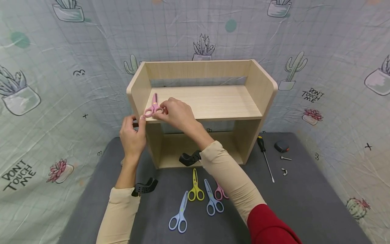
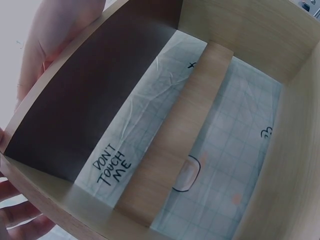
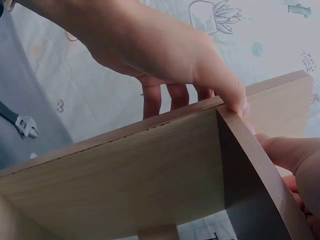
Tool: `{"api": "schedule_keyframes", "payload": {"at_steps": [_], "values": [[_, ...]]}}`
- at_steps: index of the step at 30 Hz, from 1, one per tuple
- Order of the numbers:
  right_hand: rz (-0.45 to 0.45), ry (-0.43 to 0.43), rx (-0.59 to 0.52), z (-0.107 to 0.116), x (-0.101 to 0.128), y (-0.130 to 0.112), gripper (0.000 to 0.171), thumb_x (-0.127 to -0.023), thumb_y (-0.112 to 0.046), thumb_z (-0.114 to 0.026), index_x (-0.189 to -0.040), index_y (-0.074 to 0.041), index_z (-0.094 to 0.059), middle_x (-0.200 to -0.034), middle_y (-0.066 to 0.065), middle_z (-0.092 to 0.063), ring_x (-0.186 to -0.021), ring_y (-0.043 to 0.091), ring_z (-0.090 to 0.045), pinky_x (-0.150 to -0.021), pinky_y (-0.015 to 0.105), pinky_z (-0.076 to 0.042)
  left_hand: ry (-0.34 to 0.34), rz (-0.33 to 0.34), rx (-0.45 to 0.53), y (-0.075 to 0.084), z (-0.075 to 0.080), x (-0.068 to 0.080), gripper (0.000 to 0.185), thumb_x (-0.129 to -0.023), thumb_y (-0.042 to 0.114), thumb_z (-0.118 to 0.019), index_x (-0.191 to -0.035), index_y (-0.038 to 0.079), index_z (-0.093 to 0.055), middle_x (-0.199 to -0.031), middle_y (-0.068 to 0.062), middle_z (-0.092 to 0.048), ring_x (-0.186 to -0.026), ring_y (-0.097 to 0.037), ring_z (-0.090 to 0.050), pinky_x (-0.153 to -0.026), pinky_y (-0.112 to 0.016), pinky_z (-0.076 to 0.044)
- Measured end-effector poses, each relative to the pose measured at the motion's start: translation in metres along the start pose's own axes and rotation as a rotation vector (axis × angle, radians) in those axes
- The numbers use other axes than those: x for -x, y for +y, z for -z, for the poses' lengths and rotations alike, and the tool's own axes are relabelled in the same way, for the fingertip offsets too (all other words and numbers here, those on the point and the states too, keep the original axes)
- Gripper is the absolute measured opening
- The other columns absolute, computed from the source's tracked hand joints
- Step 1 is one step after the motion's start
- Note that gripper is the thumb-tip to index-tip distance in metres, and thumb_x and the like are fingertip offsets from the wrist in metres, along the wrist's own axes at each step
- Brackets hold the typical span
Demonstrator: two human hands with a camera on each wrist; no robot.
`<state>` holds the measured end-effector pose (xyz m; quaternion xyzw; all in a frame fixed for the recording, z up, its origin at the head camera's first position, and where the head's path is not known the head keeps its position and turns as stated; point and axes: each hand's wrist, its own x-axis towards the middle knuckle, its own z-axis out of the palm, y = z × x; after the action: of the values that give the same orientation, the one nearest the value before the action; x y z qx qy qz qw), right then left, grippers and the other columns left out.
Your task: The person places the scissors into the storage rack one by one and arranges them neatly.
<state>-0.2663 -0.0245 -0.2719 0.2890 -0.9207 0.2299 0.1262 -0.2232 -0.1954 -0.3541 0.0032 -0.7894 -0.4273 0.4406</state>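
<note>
A light wooden shelf unit (image 1: pixel 213 101) stands on the grey table (image 1: pixel 304 203). Small pink scissors (image 1: pixel 154 103) lie at the left end of its upper board, blades pointing away. My right hand (image 1: pixel 160 112) pinches their handle rings at the board's front edge. In the right wrist view the right hand (image 3: pixel 165 55) curls over the board (image 3: pixel 140 170), and the scissors are hidden. My left hand (image 1: pixel 135 121) grips the left side panel, thumb on its front edge. In the left wrist view its fingers (image 2: pixel 55 30) lie on the outside of that panel (image 2: pixel 85 95).
On the table in front of the shelf lie yellow scissors (image 1: pixel 195 189), blue scissors (image 1: pixel 212 200), light-blue scissors (image 1: pixel 180 215) and pink scissors (image 1: pixel 219 193) partly under my right sleeve. To the right lie a screwdriver (image 1: pixel 265 156), a small black-and-orange object (image 1: pixel 281 146) and screws (image 1: pixel 285 158).
</note>
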Motion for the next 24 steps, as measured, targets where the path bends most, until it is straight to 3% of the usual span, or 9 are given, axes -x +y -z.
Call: {"api": "schedule_keyframes", "payload": {"at_steps": [7, 16, 24], "values": [[0.007, 0.004, 0.015, -0.003, -0.002, -0.002, 0.041, -0.091, -0.054, -0.065, -0.106, -0.017, -0.074, -0.093, -0.001, -0.062, -0.075, 0.012, -0.053, -0.063, 0.024, -0.041, 0.006, -0.001, 0.007, 0.000, 0.000, 0.000, 0.042, -0.097, 0.035, -0.057, -0.105, -0.006, -0.065, -0.106, -0.024, -0.064, -0.089, -0.041, -0.065, -0.078, -0.055, -0.052], [0.020, 0.024, 0.014, -0.001, -0.004, 0.000, 0.042, -0.090, -0.055, -0.067, -0.102, -0.015, -0.073, -0.088, 0.001, -0.060, -0.073, 0.013, -0.052, -0.061, 0.024, -0.039, -0.003, -0.002, 0.013, -0.002, -0.003, -0.005, 0.042, -0.097, 0.036, -0.057, -0.105, -0.005, -0.065, -0.107, -0.024, -0.064, -0.089, -0.040, -0.065, -0.079, -0.052, -0.051], [0.037, 0.089, 0.006, 0.004, 0.010, 0.001, 0.060, -0.087, -0.053, -0.071, -0.130, -0.011, -0.065, -0.099, 0.003, -0.062, -0.083, 0.015, -0.056, -0.072, 0.029, -0.048, -0.007, 0.005, 0.022, -0.007, -0.004, -0.008, 0.043, -0.097, 0.036, -0.057, -0.105, -0.005, -0.065, -0.108, -0.023, -0.064, -0.089, -0.040, -0.065, -0.077, -0.049, -0.051]]}}
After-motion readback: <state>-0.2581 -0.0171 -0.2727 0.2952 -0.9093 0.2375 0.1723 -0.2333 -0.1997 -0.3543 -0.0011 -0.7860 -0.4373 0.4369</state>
